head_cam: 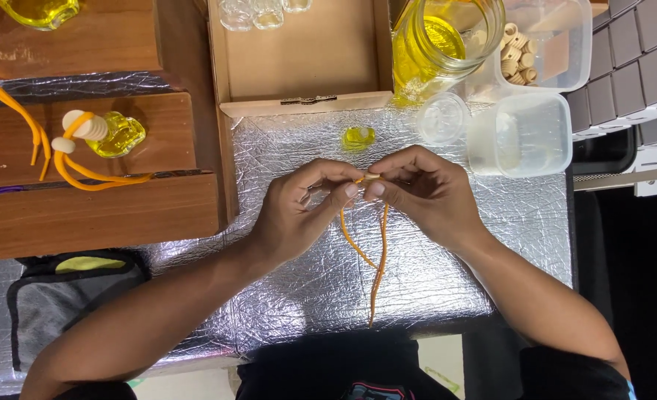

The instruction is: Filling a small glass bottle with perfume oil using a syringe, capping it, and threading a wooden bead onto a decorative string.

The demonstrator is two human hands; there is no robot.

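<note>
Both hands meet over the middle of the foil-covered table [447, 289], fingertips together. Left hand [299, 215] and right hand [425, 189] each pinch the top of an orange cord [379, 255] between thumb and fingers; a small pale piece sits at the pinch point, too small to tell what it is. Cord hangs from the fingertips in two strands, down between the wrists toward the near table edge, one strand bowing left, the other running nearly straight. Just beyond the hands, apart from them: a small bottle of yellow liquid [359, 137] lying on the foil. Behind it an open wooden box [302, 59], a few clear empty bottles at its far end. Right of the box: large glass jar of yellow liquid [439, 41], a clear round lid [442, 118] just beside it, an empty clear plastic tub [525, 133], another tub holding pale wooden caps [519, 53]. Left side, well apart from the hands: a wooden shelf [84, 207] with a finished bottle [117, 135], capped and tied with orange cord. Dark bag [61, 296] at near left.
</note>
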